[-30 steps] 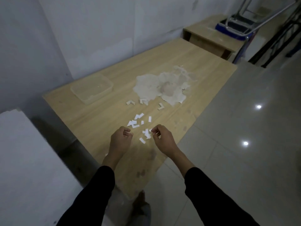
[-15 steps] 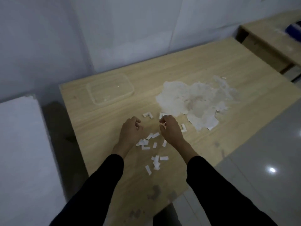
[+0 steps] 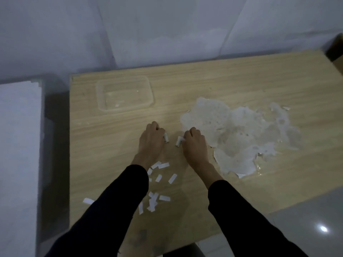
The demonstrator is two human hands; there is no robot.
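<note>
Both of my hands are down on a light wooden table [image 3: 241, 75]. My left hand [image 3: 151, 140] has its fingers curled and pinches a small white paper piece [image 3: 166, 139]. My right hand [image 3: 194, 143] pinches another white paper piece [image 3: 179, 140] just to the right of it. Several more white paper slips [image 3: 159, 178] lie scattered on the table between my forearms, and one slip [image 3: 88, 201] lies near the left edge. A clear plastic container [image 3: 125, 92] stands beyond my left hand, apart from it.
A large patch of peeled, white damaged surface [image 3: 239, 134] spreads right of my right hand. White walls close off the back. A white slab [image 3: 18, 164] stands left of the table. Grey tiled floor [image 3: 315, 219] lies at the lower right, and a second desk corner [image 3: 336, 49] is at the far right.
Both hands have moved farther out across the table past the scattered slips, and each now pinches a paper piece. The camera has leaned in and turned left.
</note>
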